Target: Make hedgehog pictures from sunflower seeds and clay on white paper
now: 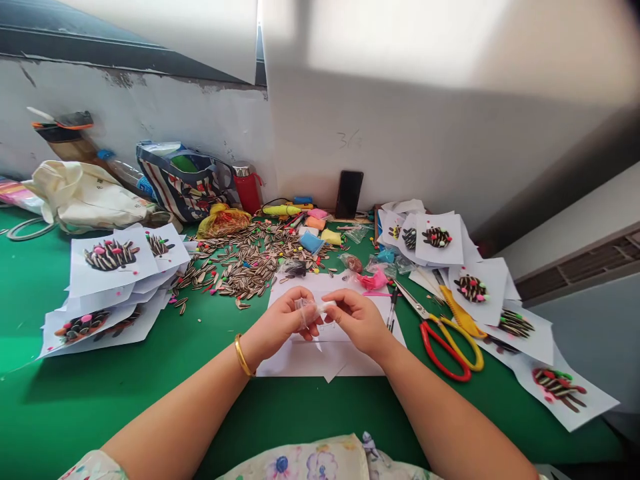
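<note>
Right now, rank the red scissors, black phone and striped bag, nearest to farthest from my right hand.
1. Red scissors, just right of the right hand.
2. Black phone, against the back wall.
3. Striped bag, far back left.

Green table [150,393] against a white wall. Centre: loose pile of sunflower seeds [245,257], with coloured clay blocks [313,241] just beside it on the right. Left: stacked paper sheets [113,260] bearing seed-and-clay figures; a similar spread of sheets [440,240] lies at right. Red-handled scissors [440,347] and yellow-handled scissors [463,327] lie touching, partly on those right-hand sheets. Rear, along the wall: cream cloth bag [85,193], striped bag [185,183], red bottle [249,189], and a dark phone [349,193] propped upright.
</note>
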{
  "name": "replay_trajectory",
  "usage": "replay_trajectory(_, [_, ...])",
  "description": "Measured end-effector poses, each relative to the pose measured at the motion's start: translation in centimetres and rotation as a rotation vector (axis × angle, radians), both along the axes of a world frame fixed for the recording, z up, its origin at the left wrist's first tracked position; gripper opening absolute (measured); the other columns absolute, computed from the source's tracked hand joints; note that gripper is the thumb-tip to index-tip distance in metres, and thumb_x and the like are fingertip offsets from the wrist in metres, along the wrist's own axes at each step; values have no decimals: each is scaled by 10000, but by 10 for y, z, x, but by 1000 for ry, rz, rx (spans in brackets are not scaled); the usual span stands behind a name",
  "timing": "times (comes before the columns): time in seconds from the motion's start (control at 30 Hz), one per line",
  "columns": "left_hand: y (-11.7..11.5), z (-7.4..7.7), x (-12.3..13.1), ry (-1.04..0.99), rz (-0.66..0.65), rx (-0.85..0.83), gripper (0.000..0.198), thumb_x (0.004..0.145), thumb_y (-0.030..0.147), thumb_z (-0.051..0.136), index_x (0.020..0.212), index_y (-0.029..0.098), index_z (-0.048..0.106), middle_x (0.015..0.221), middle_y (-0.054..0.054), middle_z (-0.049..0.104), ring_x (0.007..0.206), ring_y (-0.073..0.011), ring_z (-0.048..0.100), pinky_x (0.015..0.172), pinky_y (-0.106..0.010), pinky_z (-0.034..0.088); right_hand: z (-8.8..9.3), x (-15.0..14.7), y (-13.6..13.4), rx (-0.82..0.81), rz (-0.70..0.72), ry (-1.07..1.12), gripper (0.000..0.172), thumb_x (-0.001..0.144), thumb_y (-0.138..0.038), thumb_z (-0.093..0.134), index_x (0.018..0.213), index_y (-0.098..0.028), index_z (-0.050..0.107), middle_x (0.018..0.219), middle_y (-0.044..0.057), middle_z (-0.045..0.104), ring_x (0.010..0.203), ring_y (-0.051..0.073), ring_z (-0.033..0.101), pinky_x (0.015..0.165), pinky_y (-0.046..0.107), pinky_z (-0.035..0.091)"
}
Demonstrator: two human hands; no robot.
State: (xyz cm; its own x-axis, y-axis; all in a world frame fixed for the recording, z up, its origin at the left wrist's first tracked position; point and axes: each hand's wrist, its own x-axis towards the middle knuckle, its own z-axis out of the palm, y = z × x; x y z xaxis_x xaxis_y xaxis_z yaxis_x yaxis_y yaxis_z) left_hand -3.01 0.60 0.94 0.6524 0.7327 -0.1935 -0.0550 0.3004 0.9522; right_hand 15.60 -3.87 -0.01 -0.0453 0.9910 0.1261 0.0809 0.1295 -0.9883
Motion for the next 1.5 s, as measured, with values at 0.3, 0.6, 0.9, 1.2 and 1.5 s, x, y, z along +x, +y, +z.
replay_trajectory(0.3, [5, -4, -1, -66, 75, 74, 265, 834, 403, 688, 888, 174, 566, 653, 33, 541, 569, -82, 488, 546, -206, 389, -6, 0, 1, -25, 68, 14, 330, 789, -359, 728, 1066, -228, 605, 846, -1, 641, 736, 145, 625, 665, 285, 512])
replay_trajectory(0.6, [6, 0, -3, -42, 173, 92, 308, 794, 339, 736, 905, 218, 475, 933, -10, 673, 772, -151, 661, 663, -274, 523, -4, 4, 3, -6, -76, 25, 254, 826, -409, 693, 937, -206, 589, 733, -25, 578, 663, 145, 635, 616, 285, 508])
replay_trajectory(0.9, [5, 1, 0, 63, 340, 373, 131, 749, 290, 725, 705, 167, 719, 1081, -83, 678, 874, -200, 658, 727, -319, 582, -4, 3, 3, -22, -54, 24, 298, 826, -449, 681, 965, -202, 591, 779, -9, 600, 682, 152, 646, 642, 303, 523])
replay_trajectory(1.2, [5, -2, 2, 77, 224, 20, 229, 751, 209, 662, 948, 169, 772, 951, -75, 741, 823, -211, 712, 846, -395, 578, -12, 3, 5, 67, -69, -195, 218, 797, -272, 673, 1004, -235, 615, 793, -11, 590, 673, 138, 535, 621, 275, 465])
replay_trajectory(1.5, [7, 0, -3, 14, 170, -12, 268, 748, 218, 649, 984, 174, 768, 1029, -73, 715, 779, -161, 671, 805, -340, 566, -5, 4, 0, 153, -55, -388, 141, 892, -320, 600, 982, -227, 658, 778, 21, 632, 721, 170, 553, 646, 292, 431])
